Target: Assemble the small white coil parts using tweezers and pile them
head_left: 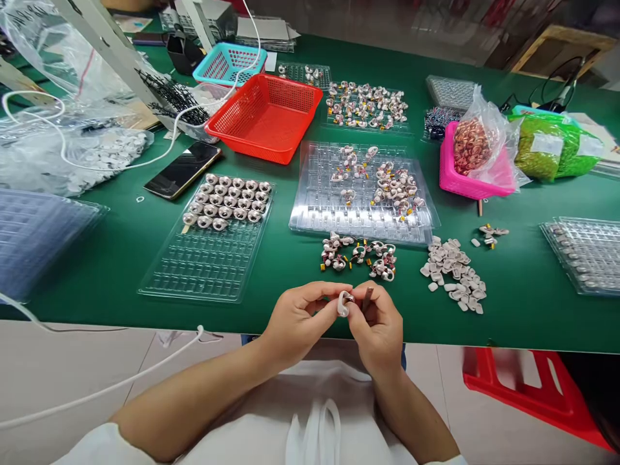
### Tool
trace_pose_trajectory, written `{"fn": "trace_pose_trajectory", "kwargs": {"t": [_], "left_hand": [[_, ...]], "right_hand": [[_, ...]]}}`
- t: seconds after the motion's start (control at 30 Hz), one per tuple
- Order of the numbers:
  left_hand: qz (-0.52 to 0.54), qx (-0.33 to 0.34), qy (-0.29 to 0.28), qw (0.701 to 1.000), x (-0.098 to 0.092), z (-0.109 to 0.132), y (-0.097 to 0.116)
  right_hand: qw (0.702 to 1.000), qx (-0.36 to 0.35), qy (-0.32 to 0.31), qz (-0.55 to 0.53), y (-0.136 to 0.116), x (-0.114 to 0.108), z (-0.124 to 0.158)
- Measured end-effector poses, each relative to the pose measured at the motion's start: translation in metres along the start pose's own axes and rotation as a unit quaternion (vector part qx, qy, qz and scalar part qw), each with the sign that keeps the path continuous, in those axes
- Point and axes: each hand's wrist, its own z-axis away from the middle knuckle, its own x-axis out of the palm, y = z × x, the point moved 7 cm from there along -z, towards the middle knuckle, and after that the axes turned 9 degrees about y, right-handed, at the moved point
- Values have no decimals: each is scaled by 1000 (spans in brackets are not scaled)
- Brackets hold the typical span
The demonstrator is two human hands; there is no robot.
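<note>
At the lower middle of the frame, we hold one curved white clip (341,306) by its edges: our left hand (295,323) pinches it between thumb and fingertip, while our right hand (380,326), mostly curled, touches it and grips one dark stick (368,299). The clip's long axis runs roughly up and down the frame, its rounded back facing left. At middle left, we count about twenty-three silver pieces (225,212) in one clear tray (196,268), near one phone (184,170).
</note>
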Motion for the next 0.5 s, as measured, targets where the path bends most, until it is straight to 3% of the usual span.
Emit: {"fn": "trace_pose_trajectory", "kwargs": {"t": [0.27, 0.5], "left_hand": [[8, -11, -19, 1000, 2, -2, 1], [-9, -50, 0, 999, -2, -4, 0]], "right_hand": [[999, 19, -25, 27, 0, -3, 0], [994, -91, 59, 13, -17, -39, -13]]}}
